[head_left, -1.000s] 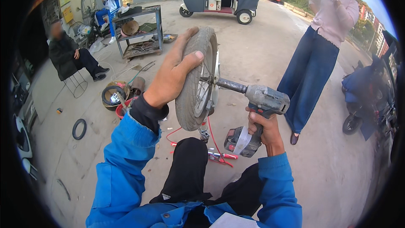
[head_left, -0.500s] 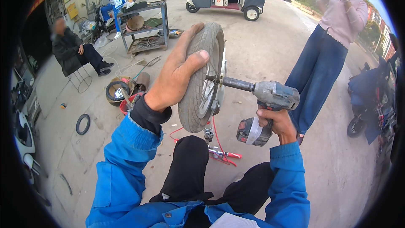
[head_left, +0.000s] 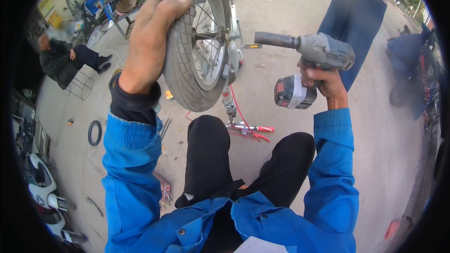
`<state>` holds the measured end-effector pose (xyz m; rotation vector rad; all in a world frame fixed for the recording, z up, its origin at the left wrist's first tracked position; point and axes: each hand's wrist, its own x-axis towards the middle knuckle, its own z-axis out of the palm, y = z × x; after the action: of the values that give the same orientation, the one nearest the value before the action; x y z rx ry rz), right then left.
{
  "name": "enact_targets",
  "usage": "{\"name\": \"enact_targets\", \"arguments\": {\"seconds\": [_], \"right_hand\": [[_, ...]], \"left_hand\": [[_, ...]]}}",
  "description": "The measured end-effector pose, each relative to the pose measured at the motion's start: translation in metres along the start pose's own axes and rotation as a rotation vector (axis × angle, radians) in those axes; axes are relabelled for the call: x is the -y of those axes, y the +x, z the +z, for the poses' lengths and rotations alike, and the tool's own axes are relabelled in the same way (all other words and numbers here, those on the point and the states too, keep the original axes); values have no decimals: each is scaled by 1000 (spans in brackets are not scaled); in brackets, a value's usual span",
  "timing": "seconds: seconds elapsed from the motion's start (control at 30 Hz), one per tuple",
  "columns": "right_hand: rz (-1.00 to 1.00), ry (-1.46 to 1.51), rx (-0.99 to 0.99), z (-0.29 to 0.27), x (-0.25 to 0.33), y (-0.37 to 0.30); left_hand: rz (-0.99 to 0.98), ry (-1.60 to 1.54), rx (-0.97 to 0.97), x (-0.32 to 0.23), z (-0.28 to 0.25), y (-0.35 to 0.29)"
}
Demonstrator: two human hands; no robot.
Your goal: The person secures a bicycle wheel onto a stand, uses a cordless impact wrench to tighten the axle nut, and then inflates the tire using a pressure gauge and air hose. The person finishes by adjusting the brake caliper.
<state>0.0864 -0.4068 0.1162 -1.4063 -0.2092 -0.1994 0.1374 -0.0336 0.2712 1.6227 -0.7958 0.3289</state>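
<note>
My left hand (head_left: pixel 149 35) grips a small spoked wheel (head_left: pixel 185 58) by its grey, worn tyre, the thumb lying over the tread. The wheel stands upright, and its axle end with a nut shows on the hub's right side. Metal frame parts and a pedal with an amber reflector (head_left: pixel 253 46) sit just beyond it. In my right hand (head_left: pixel 327 83) is a cordless impact wrench (head_left: pixel 328 50), its battery wrapped with pale tape. The wrench's long dark socket (head_left: pixel 275 40) points left toward the hub, with a gap between them.
Below the wheel, a floor pump (head_left: pixel 243 128) with a red hose lies on the concrete. A black tyre ring (head_left: pixel 94 133) lies at left. One person sits on a wire stool (head_left: pixel 80 84); another stands close beyond the wrench. A metal rack (head_left: pixel 125 18) is at far left, scooters along both sides.
The socket has come off the axle, and the wrench has moved right and up in view. The wheel appears higher and further left. The view has tilted downward.
</note>
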Motion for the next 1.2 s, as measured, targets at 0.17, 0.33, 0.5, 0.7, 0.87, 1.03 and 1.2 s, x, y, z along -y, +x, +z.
{"name": "enact_targets", "arguments": {"seconds": [0.17, 0.33, 0.5, 0.7, 0.87, 1.03, 1.2], "right_hand": [[147, -133, -182, -49, -34, -45], [426, -496, -412, -87, -131, -116], [639, -793, -358, -111, -269, -215], [937, -1082, -540, -96, -418, -322], [909, -1026, -697, -103, -509, -390], [984, -1034, -710, -117, -577, -419], [983, -1019, -765, -115, -495, -379]], "left_hand": [[3, -161, 15, 11, 12, -13], [-21, 83, -42, 65, -36, -17], [49, 288, -131, 74, -51, -23], [-87, 145, -175, 47, 4, -19], [82, 102, -149, 34, 14, -19], [192, 169, -160, 40, 18, -46], [321, 196, -82, 59, 12, -95]]}}
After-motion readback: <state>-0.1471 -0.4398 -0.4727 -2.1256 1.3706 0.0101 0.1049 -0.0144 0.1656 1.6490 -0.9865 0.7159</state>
